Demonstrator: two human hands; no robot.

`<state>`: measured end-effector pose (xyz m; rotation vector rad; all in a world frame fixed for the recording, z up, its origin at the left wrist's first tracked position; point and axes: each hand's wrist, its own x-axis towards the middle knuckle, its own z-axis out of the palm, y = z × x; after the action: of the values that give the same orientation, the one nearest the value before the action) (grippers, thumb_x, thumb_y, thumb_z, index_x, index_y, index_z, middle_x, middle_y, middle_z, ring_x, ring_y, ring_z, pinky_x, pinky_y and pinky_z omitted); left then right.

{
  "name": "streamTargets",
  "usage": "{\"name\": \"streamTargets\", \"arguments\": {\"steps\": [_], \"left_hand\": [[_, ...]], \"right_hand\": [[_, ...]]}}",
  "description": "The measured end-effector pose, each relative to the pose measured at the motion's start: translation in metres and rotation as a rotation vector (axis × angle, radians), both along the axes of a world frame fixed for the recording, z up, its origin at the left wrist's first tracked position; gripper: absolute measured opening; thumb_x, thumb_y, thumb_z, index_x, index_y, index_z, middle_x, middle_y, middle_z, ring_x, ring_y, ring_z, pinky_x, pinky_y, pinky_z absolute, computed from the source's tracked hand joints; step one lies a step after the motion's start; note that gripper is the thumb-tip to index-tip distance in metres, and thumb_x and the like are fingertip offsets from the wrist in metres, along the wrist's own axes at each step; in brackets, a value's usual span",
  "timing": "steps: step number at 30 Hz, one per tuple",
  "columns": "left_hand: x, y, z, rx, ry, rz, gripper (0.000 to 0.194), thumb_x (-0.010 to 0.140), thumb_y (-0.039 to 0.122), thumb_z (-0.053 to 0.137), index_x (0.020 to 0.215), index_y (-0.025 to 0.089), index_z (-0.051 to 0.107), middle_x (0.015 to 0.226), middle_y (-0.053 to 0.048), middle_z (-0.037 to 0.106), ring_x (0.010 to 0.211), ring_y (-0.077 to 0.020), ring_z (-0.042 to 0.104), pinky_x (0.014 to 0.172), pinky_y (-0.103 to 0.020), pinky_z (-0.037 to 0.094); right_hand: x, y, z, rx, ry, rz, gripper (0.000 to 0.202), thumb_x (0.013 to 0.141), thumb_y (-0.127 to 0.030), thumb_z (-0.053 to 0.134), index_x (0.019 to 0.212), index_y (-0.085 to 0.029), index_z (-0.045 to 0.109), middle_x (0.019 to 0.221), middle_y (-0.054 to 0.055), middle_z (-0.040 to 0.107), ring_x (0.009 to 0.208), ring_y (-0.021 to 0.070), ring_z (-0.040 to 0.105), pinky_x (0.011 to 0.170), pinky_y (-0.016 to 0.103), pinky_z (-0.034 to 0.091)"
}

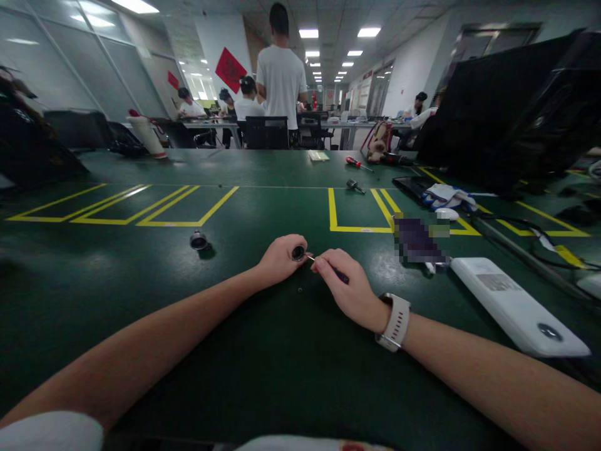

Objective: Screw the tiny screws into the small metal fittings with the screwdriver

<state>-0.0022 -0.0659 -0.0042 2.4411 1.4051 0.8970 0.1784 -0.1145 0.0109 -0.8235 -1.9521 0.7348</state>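
While one dark metal fitting (198,240), round and shiny, stands off to the left on the green table (235,376), the left hand (284,260) is closed around one metal cup (298,253), above mid-table. Cup: round, hollow, dark inside, paler glinting rim, mouth toward the wearer. One tiny piece (300,289) just below; too small to name. Next, the right hand (347,291) grips one dark-handled screwdriver (342,275), thin bright shaft aimed left at the cup's edge; contact unclear. Farther back: one metal part (355,186), one red-handled screwdriver (354,162). Screwdrivers, two total. Far right: one white oblong device (516,307).
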Motion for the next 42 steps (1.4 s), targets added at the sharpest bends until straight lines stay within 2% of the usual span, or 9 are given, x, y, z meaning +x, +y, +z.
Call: {"name": "streamTargets", "arguments": {"steps": [5, 11, 15, 26, 29, 33, 35, 38, 42], "left_hand": [[0.0, -0.001, 0.001, 0.0, 0.002, 0.005, 0.018, 0.076, 0.026, 0.057, 0.065, 0.016, 0.049, 0.064, 0.002, 0.049, 0.06, -0.0116, 0.046, 0.054, -0.023, 0.034], [0.0, -0.001, 0.002, 0.012, 0.032, 0.011, 0.015, 0.077, 0.023, 0.057, 0.066, 0.016, 0.049, 0.065, 0.002, 0.049, 0.061, -0.0125, 0.048, 0.056, -0.024, 0.035], [0.0, -0.001, 0.002, 0.031, 0.095, 0.009, 0.013, 0.075, 0.019, 0.058, 0.067, 0.016, 0.049, 0.065, 0.002, 0.05, 0.063, -0.0132, 0.048, 0.058, -0.025, 0.036], [0.0, -0.003, 0.003, 0.015, 0.04, -0.082, 0.014, 0.078, 0.021, 0.055, 0.066, 0.017, 0.048, 0.066, 0.001, 0.05, 0.063, -0.0124, 0.048, 0.059, -0.025, 0.037], [0.0, -0.002, 0.002, 0.019, 0.068, -0.055, 0.014, 0.078, 0.022, 0.055, 0.066, 0.017, 0.048, 0.067, 0.001, 0.051, 0.063, -0.0129, 0.049, 0.059, -0.026, 0.038], [-0.001, 0.0, -0.001, 0.048, 0.151, -0.019, 0.011, 0.078, 0.022, 0.055, 0.068, 0.017, 0.051, 0.067, 0.001, 0.052, 0.064, -0.0138, 0.05, 0.062, -0.027, 0.038], [-0.001, -0.001, -0.001, 0.072, 0.179, -0.021, 0.009, 0.078, 0.019, 0.055, 0.07, 0.016, 0.052, 0.068, 0.001, 0.053, 0.065, -0.0139, 0.05, 0.064, -0.028, 0.039], [-0.001, -0.002, -0.001, 0.092, 0.188, -0.039, 0.009, 0.079, 0.02, 0.054, 0.071, 0.016, 0.052, 0.068, 0.001, 0.053, 0.065, -0.0139, 0.05, 0.065, -0.029, 0.038], [-0.001, -0.004, 0.002, 0.075, 0.154, -0.052, 0.011, 0.079, 0.02, 0.055, 0.069, 0.016, 0.051, 0.069, 0.001, 0.053, 0.065, -0.0136, 0.05, 0.064, -0.028, 0.038]], "right_hand": [[0.002, 0.003, -0.001, -0.146, 0.062, 0.015, 0.026, 0.091, -0.027, 0.044, 0.072, -0.018, 0.06, 0.074, 0.002, 0.06, 0.073, 0.0155, 0.055, 0.068, 0.03, 0.041], [0.003, 0.001, -0.002, -0.06, 0.104, -0.039, 0.025, 0.091, -0.027, 0.044, 0.074, -0.018, 0.059, 0.075, 0.002, 0.059, 0.075, 0.0161, 0.055, 0.069, 0.03, 0.04], [0.003, 0.002, -0.002, -0.098, 0.094, -0.036, 0.026, 0.09, -0.027, 0.045, 0.072, -0.018, 0.059, 0.074, 0.002, 0.059, 0.073, 0.0161, 0.054, 0.069, 0.031, 0.04], [0.002, 0.025, -0.018, -0.64, 0.614, 0.119, 0.027, 0.085, -0.033, 0.052, 0.066, -0.017, 0.063, 0.066, 0.002, 0.06, 0.066, 0.0143, 0.053, 0.066, 0.03, 0.041], [0.002, 0.021, -0.015, -0.53, 0.56, 0.083, 0.027, 0.086, -0.033, 0.051, 0.068, -0.018, 0.064, 0.067, 0.001, 0.06, 0.068, 0.015, 0.054, 0.068, 0.03, 0.041], [0.002, 0.008, -0.005, -0.234, 0.24, -0.008, 0.027, 0.088, -0.03, 0.048, 0.069, -0.018, 0.063, 0.07, 0.001, 0.059, 0.071, 0.0158, 0.054, 0.069, 0.031, 0.04], [0.003, 0.004, -0.002, -0.173, 0.144, -0.027, 0.026, 0.088, -0.029, 0.048, 0.069, -0.018, 0.062, 0.071, 0.002, 0.059, 0.071, 0.0159, 0.054, 0.068, 0.031, 0.039], [0.004, 0.007, -0.001, -0.236, 0.188, 0.016, 0.027, 0.087, -0.029, 0.048, 0.066, -0.018, 0.061, 0.069, 0.001, 0.059, 0.07, 0.0155, 0.054, 0.068, 0.031, 0.04], [0.006, 0.02, -0.007, -0.49, 0.459, 0.105, 0.029, 0.085, -0.031, 0.05, 0.063, -0.017, 0.062, 0.064, 0.001, 0.058, 0.066, 0.0147, 0.054, 0.067, 0.03, 0.041]]}}
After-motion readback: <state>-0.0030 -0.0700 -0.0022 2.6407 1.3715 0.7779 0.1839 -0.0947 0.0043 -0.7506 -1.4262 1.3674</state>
